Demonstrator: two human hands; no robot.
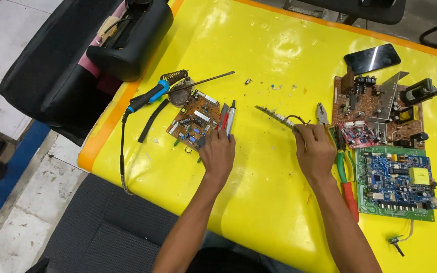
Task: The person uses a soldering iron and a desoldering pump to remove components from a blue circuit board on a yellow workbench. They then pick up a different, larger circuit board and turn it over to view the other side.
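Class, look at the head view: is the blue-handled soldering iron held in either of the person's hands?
No: the blue-handled soldering iron lies on the yellow table, apart from the left hand and right hand.

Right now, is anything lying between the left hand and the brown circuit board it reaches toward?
Nothing visible blocks it. The left hand already rests at the brown circuit board, its fingers on the pens beside the board's right edge. The right hand grips a narrow board strip further right.
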